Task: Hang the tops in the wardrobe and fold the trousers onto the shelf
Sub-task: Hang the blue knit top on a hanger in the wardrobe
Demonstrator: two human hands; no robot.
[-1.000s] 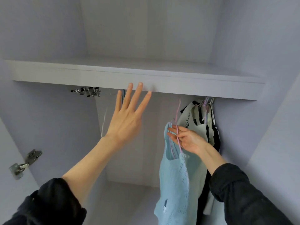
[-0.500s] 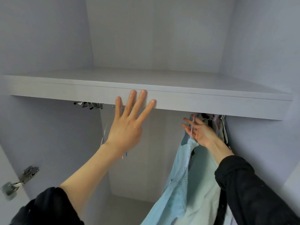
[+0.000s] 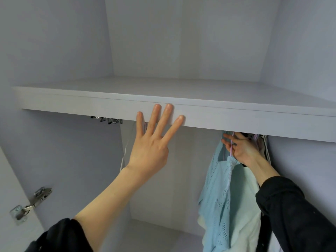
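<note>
Two hands were up inside the wardrobe [image 3: 54,57] as I watched through the head camera. My left hand [image 3: 151,150] was spread flat, fingers straight and apart, its fingertips [image 3: 168,108] against the front edge of the shelf [image 3: 236,113], holding nothing. My right hand [image 3: 241,148] was tucked just under that same edge at the right end, fingers curled round the thin pink hanger [image 3: 231,147] that carried the light blue knit top [image 3: 220,193]; whether the hook had reached a rail I could not tell, since the shelf front hid it. One shelf ran the full width, its top surface bare where I could see it. The blue top hung down from my grip, pressed beside a pale cream garment [image 3: 245,211], with dark clothing [image 3: 263,148] packed behind against the right wall, so that corner was crowded; I could not count those hidden pieces. Between my two hands the space under the shelf stood open down to the wardrobe floor. One cluster of metal clip hangers [image 3: 107,120] sat under the shelf edge left of my left hand, and one thin white strand [image 3: 124,155] hung beside my left wrist. One metal hinge [image 3: 31,202] showed at the lower left on the door side. Both forearms came out of black sleeves [image 3: 294,211].
</note>
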